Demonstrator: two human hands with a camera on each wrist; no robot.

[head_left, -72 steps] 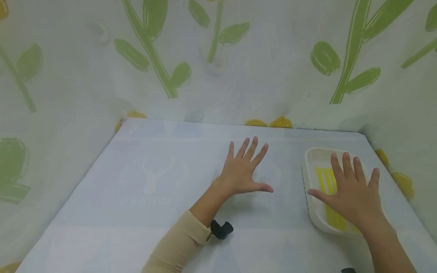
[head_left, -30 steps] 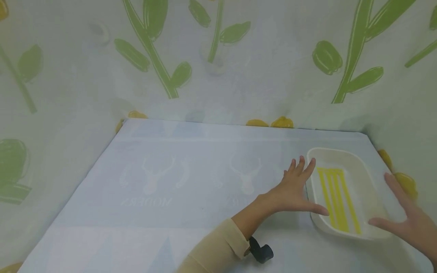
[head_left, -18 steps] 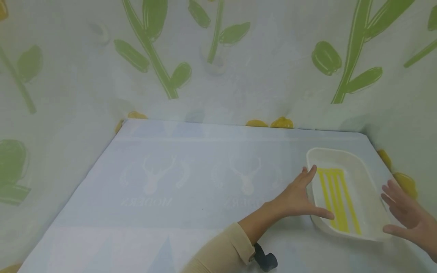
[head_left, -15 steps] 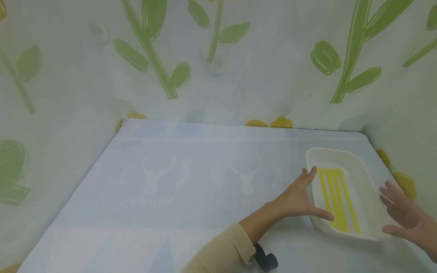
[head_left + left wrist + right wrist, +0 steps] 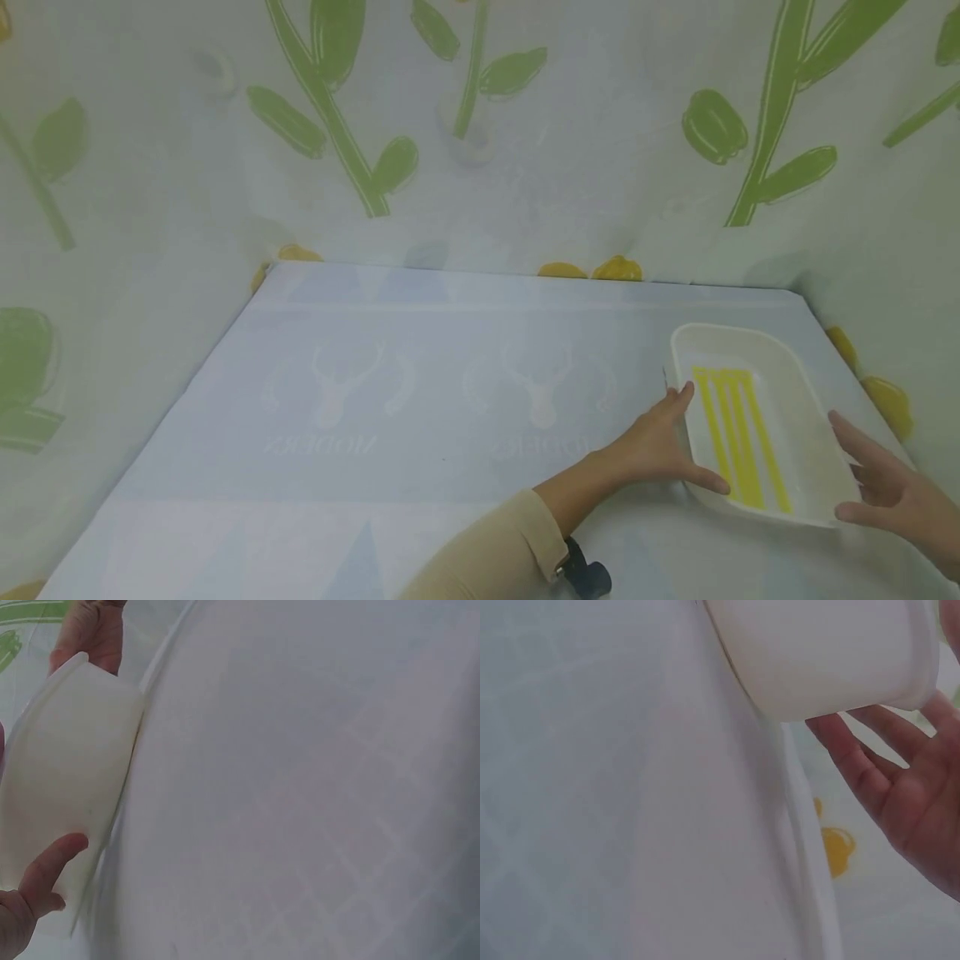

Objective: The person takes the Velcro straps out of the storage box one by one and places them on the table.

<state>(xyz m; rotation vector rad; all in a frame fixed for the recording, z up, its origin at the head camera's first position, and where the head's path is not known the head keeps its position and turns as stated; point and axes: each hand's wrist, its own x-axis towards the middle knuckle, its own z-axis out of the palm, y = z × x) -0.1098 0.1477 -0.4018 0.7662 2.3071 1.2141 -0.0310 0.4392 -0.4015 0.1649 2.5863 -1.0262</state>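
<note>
Left hand [image 5: 652,442] and right hand [image 5: 892,487] are both spread wide, thumbs well apart from fingers, touching opposite sides of one white tray [image 5: 806,446]. Most of the left fingers are hidden in the head view; the left wrist view shows a finger against the outer wall. How firmly either hand presses, one cannot tell. Inside the tray lie yellow strips [image 5: 738,433], about four, so close together that it is unclear whether they join. The tray rests near the right edge of the bench [image 5: 225,467], whose cover bears two pale deer heads; the lettering under the right-hand one is partly covered by the left arm. One beige sleeve [image 5: 495,550] shows, cut off below, a black device [image 5: 587,575] half tucked under its cuff. The right forearm runs out of frame.
</note>
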